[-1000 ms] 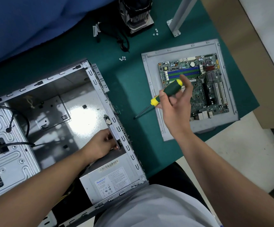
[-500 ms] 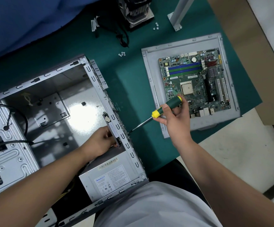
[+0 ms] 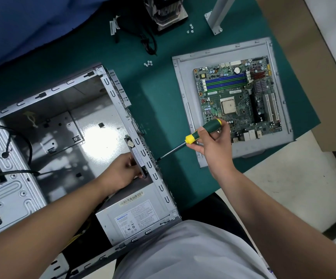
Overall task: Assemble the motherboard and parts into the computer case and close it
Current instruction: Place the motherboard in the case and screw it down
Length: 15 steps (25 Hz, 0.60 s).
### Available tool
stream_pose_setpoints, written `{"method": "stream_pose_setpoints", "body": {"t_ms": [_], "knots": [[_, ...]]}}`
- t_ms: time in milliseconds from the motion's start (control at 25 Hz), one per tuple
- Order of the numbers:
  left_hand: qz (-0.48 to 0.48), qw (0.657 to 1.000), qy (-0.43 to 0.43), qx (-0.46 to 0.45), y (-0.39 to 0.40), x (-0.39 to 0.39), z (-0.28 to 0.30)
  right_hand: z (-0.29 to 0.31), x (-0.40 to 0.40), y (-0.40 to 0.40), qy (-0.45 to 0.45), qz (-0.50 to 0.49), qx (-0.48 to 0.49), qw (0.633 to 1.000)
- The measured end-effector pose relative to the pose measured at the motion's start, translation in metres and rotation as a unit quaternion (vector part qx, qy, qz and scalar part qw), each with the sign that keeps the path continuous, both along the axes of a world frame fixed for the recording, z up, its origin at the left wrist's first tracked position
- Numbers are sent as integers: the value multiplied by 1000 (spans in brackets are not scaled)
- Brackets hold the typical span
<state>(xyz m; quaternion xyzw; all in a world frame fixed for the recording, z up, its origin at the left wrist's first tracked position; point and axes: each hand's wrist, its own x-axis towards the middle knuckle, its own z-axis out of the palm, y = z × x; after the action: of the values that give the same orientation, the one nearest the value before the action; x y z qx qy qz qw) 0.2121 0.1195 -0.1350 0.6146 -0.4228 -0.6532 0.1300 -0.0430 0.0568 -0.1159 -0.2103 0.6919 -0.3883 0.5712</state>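
Head view shows my right hand (image 3: 213, 141) wrapped around the handle of a green and yellow screwdriver (image 3: 201, 132). Its shaft runs down and to the left, so the long axis points from my hand toward the right wall of the computer case (image 3: 110, 85). The tip sits right at that wall from the outside, about level with a small flat part (image 3: 137, 156) that lies along the wall's inner face. I cannot tell whether the tip is seated in a screw.

My left hand (image 3: 122, 172) is inside the case, fingers curled against that small part, holding it to the wall just above the power supply (image 3: 135, 216). So the two hands face each other across the thin metal wall, the left inside, the right outside and nearer the tool.

I judge the coming move to be a push and turn along the shaft's line, into the wall.

The motherboard (image 3: 241, 97) lies on a grey panel (image 3: 183, 93) on the green counter (image 3: 159, 109), to the right of the case and well apart from it, not yet mounted.
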Motion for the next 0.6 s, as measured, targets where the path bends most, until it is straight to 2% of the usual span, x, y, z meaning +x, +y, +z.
{"method": "stream_pose_setpoints", "body": {"t_ms": [200, 320, 440, 480, 600], "knots": [[0, 1000, 0, -1, -1, 1, -2, 5, -6, -21, 100, 96, 55, 989], [0, 1000, 2, 7, -1, 0, 0, 6, -12, -35, 52, 112, 71, 990], [12, 1000, 0, 18, -2, 0, 0, 10, -22, -46, -32, 45, 78, 995], [18, 1000, 4, 21, -2, -1, 1, 11, -23, -46, -23, 49, 75, 996], [29, 999, 16, 25, -3, -1, 3, 12, -22, -45, 135, 147, 69, 977]]}}
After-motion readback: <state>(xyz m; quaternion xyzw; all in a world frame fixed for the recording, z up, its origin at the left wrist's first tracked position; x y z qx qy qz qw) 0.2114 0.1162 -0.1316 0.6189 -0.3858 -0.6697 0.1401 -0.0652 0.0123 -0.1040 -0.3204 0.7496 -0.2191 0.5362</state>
